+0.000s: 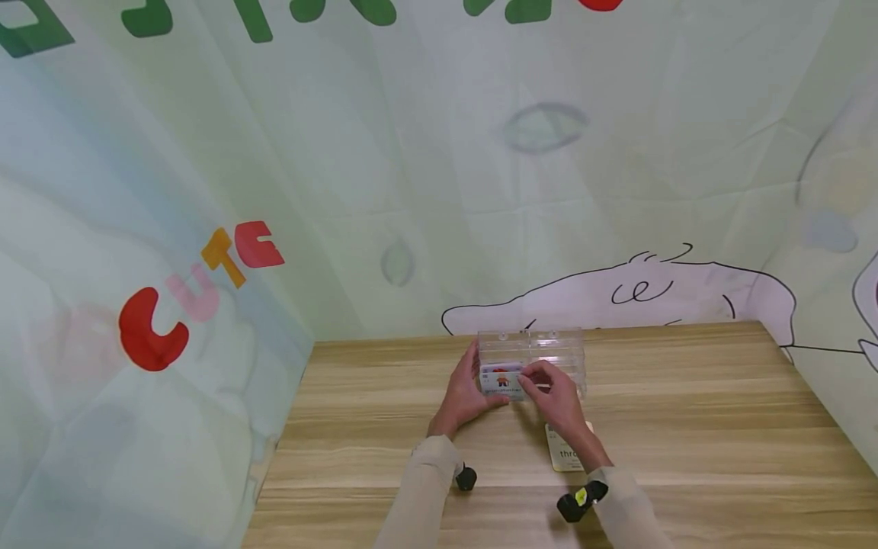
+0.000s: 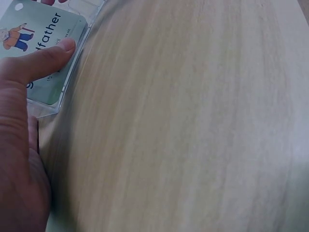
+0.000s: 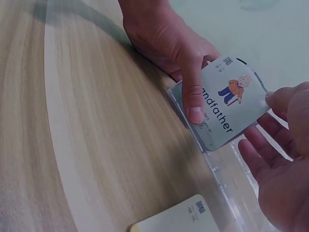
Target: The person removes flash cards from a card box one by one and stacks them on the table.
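Both hands are pinching the flashcard (word side showing) at the clear box on the wooden surface: left hand thumb pressing its face, right hand fingertips gripping its edge.

Clear plastic box, glossy card, matt wood-grain table, prob. laminate

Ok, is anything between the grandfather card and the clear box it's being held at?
Nothing visible. The grandfather card sits at the near compartment of the clear box, the left hand with its thumb pressed on the card face and the right hand at its other edge. Another card lies apart on the table.
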`<action>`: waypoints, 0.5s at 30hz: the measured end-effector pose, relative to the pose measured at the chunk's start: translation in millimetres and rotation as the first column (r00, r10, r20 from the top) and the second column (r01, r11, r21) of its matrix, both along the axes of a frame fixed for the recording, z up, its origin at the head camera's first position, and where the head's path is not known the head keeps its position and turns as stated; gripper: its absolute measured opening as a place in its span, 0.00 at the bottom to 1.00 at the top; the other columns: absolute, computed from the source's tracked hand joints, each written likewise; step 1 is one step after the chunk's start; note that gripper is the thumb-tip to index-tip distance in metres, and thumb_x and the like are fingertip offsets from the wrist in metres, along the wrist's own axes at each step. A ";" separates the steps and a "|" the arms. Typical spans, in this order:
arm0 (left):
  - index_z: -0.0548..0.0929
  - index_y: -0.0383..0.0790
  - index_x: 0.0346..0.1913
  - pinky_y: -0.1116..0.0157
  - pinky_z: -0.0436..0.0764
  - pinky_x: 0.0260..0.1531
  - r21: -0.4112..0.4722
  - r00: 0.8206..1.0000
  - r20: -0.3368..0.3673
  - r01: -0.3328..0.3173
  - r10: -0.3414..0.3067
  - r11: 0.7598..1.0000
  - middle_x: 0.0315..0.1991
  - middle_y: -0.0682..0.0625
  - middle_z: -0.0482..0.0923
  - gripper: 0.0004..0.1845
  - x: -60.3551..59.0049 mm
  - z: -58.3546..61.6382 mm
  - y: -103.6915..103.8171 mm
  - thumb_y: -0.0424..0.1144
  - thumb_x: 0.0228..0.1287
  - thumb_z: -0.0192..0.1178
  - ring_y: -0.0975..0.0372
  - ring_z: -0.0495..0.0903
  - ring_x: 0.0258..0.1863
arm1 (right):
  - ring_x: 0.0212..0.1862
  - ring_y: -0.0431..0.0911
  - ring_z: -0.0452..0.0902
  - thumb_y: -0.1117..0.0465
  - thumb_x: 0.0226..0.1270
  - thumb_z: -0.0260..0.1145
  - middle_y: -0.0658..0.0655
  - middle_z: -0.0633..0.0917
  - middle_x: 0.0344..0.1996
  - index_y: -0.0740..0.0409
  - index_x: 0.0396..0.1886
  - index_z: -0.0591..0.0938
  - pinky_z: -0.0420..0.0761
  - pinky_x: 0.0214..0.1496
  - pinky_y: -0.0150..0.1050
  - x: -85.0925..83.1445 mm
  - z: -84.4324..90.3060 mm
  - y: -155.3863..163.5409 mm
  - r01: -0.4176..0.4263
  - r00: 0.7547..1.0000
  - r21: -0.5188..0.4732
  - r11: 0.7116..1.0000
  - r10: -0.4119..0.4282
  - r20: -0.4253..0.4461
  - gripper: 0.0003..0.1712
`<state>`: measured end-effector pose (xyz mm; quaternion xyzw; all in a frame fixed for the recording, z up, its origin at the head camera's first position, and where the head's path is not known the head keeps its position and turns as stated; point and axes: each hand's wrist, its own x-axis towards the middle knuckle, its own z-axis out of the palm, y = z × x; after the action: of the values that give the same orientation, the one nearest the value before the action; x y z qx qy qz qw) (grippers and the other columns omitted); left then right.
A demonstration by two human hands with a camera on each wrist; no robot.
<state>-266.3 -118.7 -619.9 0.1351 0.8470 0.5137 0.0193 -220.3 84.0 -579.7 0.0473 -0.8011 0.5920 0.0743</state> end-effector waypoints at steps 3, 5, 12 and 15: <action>0.46 0.45 0.85 0.61 0.67 0.74 0.002 1.000 0.004 0.003 -0.003 1.000 0.79 0.43 0.59 0.70 0.2 0.8 0.7 0.43 0.46 0.86 0.53 0.64 0.76 | 0.44 0.49 0.85 0.67 0.69 0.72 0.59 0.88 0.40 0.62 0.42 0.85 0.89 0.52 0.44 -1.0 -4.0 -1.1 0.020 1.000 -0.034 0.999 -0.020 -0.006 0.06; 0.46 0.46 0.85 0.62 0.66 0.74 0.001 1.000 0.010 0.003 -0.003 1.000 0.80 0.44 0.58 0.70 0.3 1.1 1.1 0.43 0.45 0.86 0.54 0.63 0.76 | 0.42 0.47 0.85 0.68 0.69 0.72 0.60 0.88 0.39 0.64 0.42 0.85 0.88 0.50 0.39 -1.0 -6.1 -1.4 0.029 0.999 -0.052 0.998 -0.030 -0.019 0.06; 0.45 0.47 0.85 0.60 0.66 0.75 -0.005 1.000 0.012 -0.003 0.003 1.000 0.80 0.45 0.58 0.71 0.5 0.8 0.9 0.44 0.45 0.86 0.53 0.63 0.77 | 0.43 0.46 0.86 0.68 0.69 0.72 0.61 0.89 0.41 0.64 0.42 0.87 0.85 0.47 0.30 -1.6 -9.7 -1.8 0.021 0.999 -0.096 0.995 -0.024 -0.039 0.05; 0.45 0.47 0.85 0.60 0.66 0.75 -0.010 1.000 0.018 -0.003 0.003 1.000 0.80 0.44 0.57 0.71 0.4 1.2 0.5 0.44 0.45 0.86 0.53 0.63 0.77 | 0.44 0.47 0.86 0.67 0.69 0.72 0.62 0.89 0.42 0.64 0.42 0.87 0.85 0.49 0.31 -2.4 -10.2 -3.1 0.007 1.000 -0.112 0.994 -0.010 -0.024 0.05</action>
<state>-266.0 -118.2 -618.7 0.1289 0.8496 0.5107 0.0268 -222.8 80.9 -589.9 0.0469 -0.7658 0.6352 0.0892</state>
